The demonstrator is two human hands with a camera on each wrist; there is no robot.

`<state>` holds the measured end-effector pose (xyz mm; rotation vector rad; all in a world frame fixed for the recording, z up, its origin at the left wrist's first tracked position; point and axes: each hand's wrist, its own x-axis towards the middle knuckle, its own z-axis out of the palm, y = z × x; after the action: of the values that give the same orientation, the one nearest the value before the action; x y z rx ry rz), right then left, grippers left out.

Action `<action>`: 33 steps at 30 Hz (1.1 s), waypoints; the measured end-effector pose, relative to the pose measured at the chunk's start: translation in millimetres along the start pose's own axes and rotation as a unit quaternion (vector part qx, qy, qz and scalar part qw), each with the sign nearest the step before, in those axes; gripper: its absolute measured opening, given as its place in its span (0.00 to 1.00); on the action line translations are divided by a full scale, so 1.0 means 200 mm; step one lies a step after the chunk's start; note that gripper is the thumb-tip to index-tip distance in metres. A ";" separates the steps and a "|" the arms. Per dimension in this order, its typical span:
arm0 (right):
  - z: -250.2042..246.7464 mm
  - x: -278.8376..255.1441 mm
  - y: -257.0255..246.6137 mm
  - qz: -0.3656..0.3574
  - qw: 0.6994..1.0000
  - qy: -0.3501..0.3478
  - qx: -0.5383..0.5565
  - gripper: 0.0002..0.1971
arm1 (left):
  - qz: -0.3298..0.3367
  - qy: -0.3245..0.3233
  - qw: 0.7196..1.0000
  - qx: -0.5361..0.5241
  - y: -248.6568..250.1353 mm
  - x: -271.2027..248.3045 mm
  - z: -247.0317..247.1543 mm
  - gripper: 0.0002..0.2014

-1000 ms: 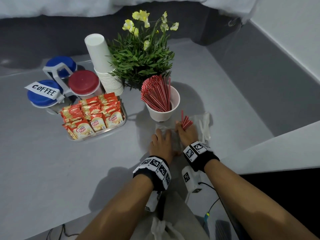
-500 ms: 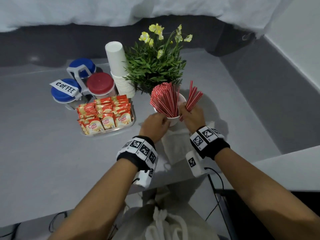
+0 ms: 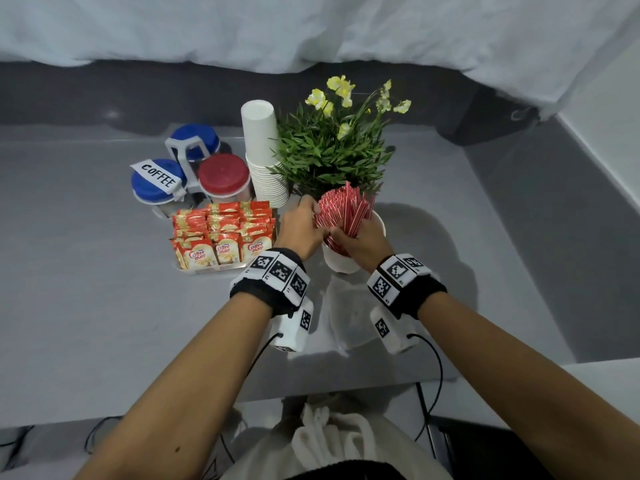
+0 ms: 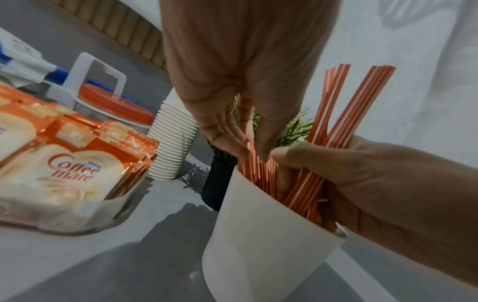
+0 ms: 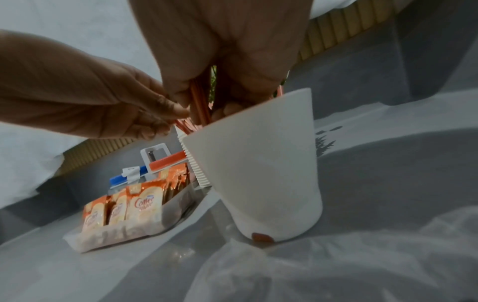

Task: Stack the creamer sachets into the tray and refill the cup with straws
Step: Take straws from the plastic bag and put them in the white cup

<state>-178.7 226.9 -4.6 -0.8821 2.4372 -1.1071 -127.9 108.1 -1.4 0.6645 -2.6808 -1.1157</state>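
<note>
A white cup (image 3: 341, 263) (image 4: 258, 235) (image 5: 258, 173) stands on the grey table, full of red-and-white straws (image 3: 341, 211) that lean left. My right hand (image 3: 346, 233) (image 4: 297, 163) (image 5: 214, 102) grips a small bundle of straws (image 4: 336, 122), its lower ends inside the cup. My left hand (image 3: 317, 216) (image 4: 249, 151) (image 5: 181, 112) is at the cup's left rim, thumb and fingertips pinching the straws standing there. Left of the cup, a clear tray (image 3: 207, 270) (image 4: 77, 214) (image 5: 116, 235) holds rows of upright Coffee-mate creamer sachets (image 3: 221, 237).
A tall stack of paper cups (image 3: 259, 150) and a potted plant (image 3: 332, 157) stand right behind the cup. Lidded jars in a carrier with a COFFEE label (image 3: 156, 174) sit behind the tray. A crumpled clear plastic bag (image 3: 349, 317) lies in front of the cup.
My right hand lifted the straw bundle off the plastic bag and lowered it into the cup. The left hand left the bag and moved up to the straws in the cup.
</note>
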 end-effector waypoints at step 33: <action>-0.09 0.13 0.03 0.130 0.986 0.104 0.014 0.18 | -0.084 0.060 0.992 -0.068 0.00 0.01 0.10 0.21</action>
<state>-210.3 223.1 0.4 -0.4393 2.6027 -1.1809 -135.9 119.5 -15.7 0.9155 -2.4608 -1.2443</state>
